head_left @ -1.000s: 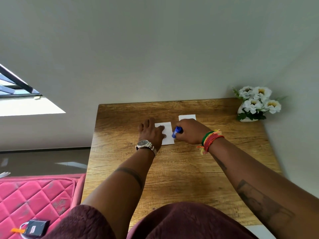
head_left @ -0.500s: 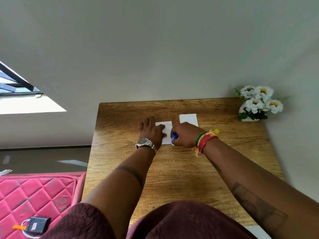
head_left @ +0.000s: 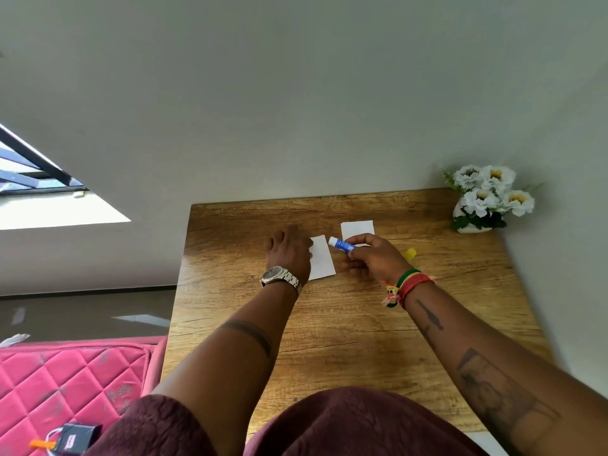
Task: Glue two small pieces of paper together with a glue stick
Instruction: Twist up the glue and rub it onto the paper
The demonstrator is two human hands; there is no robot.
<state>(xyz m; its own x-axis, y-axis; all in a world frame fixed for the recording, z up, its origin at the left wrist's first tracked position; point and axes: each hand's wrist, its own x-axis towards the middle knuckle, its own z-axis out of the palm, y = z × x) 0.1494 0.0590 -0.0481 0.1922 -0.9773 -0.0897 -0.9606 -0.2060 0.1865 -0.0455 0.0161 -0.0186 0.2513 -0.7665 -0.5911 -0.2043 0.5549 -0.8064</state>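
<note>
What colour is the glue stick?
Blue, with a white tip: glue stick, clearest in the head view.

Bright, even daylight from the window (head_left: 36, 179) at left; sharp centre, wide-angle bending at edges.

Blue glue stick (head_left: 342, 244); white paper (head_left: 320, 257) (wood-grain table (head_left: 362, 324)).

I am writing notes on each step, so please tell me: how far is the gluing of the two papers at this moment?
Done: the glue stick is uncapped; a yellow cap lies on the table.
In hand: the right hand holds the stick beside the near paper, which the left hand presses flat. Glue on it cannot be seen.
Left: the far paper lies apart, not yet joined.
</note>
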